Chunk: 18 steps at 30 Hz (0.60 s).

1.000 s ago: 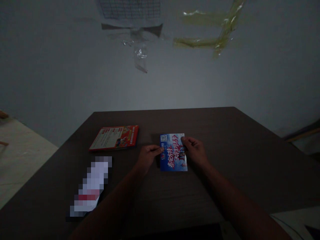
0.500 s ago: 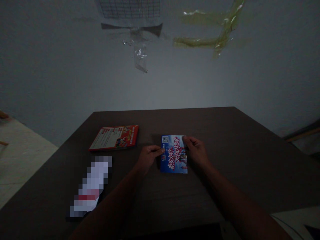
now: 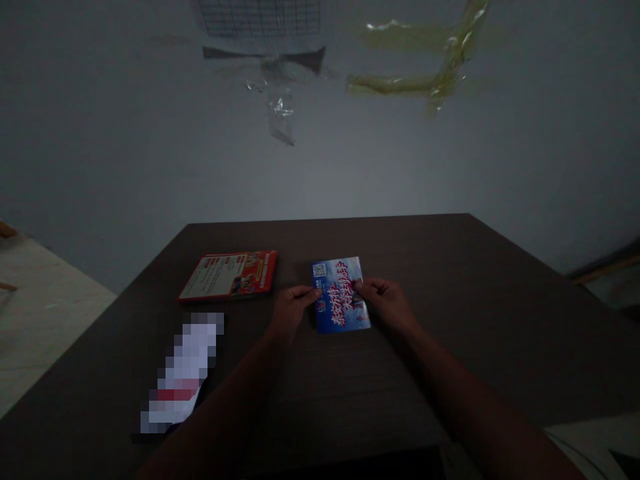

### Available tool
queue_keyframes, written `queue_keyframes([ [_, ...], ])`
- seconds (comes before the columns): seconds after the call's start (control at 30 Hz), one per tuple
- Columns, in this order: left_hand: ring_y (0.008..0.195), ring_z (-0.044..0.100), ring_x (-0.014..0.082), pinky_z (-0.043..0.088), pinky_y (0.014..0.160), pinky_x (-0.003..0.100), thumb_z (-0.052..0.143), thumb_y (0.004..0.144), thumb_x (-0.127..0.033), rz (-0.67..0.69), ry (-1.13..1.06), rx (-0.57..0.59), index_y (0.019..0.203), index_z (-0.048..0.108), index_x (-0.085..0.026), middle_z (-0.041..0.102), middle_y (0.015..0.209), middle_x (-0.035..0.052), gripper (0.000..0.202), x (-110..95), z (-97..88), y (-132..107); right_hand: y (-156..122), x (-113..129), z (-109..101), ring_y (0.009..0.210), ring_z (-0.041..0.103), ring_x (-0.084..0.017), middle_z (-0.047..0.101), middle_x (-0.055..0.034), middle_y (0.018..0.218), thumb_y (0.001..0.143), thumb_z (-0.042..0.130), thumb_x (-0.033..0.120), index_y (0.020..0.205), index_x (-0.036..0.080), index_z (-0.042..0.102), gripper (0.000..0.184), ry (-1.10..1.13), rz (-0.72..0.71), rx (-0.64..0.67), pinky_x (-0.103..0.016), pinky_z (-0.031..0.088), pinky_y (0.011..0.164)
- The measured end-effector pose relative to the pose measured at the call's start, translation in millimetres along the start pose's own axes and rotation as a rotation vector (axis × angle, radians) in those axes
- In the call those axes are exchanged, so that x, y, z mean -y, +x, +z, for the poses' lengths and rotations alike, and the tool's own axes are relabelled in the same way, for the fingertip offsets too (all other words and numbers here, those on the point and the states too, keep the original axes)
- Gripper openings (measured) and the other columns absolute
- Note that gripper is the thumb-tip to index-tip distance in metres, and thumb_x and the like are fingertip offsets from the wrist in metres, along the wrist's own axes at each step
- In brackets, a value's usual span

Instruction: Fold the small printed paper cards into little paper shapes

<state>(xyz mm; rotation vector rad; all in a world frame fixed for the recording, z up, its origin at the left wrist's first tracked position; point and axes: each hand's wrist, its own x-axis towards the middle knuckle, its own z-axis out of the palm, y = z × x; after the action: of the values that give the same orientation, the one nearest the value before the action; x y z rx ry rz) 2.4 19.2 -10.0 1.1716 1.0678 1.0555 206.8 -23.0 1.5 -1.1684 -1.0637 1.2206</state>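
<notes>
A blue leaflet with red and white lettering and a small square code in its top left corner is in both my hands over the dark wooden table. My left hand pinches its left edge between thumb and fingers. My right hand pinches the right edge the same way. The leaflet sits slightly tilted, its far end leaning left.
A red and white booklet lies flat to the left of my hands. A pale blurred-out item lies near the table's front left. A grey wall with tape strips rises behind the table. Pale floor shows at left.
Both hands have carried the blue leaflet a little away from me and to the left, towards the red booklet. The booklet and the blurred item have not moved.
</notes>
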Motion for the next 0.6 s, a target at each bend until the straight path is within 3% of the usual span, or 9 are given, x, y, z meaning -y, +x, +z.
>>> queue_keyframes([
  [0.17,0.063,0.058,0.0141,0.044,0.064,0.026,0.076,0.059,-0.038,0.011,-0.03,-0.025,0.071,0.071,-0.013,0.068,0.067,0.0025,0.028,-1.6,0.6,-1.1,-0.2,-3.0,1.3,0.05,0.058,-0.013,0.068,-0.0022,0.065,0.065,0.073,0.044,0.079,0.014,0.067,0.033,0.053,0.098,0.049,-0.027,0.047,0.051],
  [0.6,0.064,0.06,0.0143,0.046,0.063,0.026,0.074,0.063,-0.038,0.025,-0.069,0.002,0.078,0.07,-0.012,0.068,0.071,0.0042,0.03,-0.9,2.8,-1.7,-0.2,0.2,3.6,0.045,0.055,-0.01,0.063,0.0013,0.058,0.06,0.076,0.043,0.07,0.015,0.064,0.032,0.086,0.108,-0.02,-0.026,0.047,0.046],
])
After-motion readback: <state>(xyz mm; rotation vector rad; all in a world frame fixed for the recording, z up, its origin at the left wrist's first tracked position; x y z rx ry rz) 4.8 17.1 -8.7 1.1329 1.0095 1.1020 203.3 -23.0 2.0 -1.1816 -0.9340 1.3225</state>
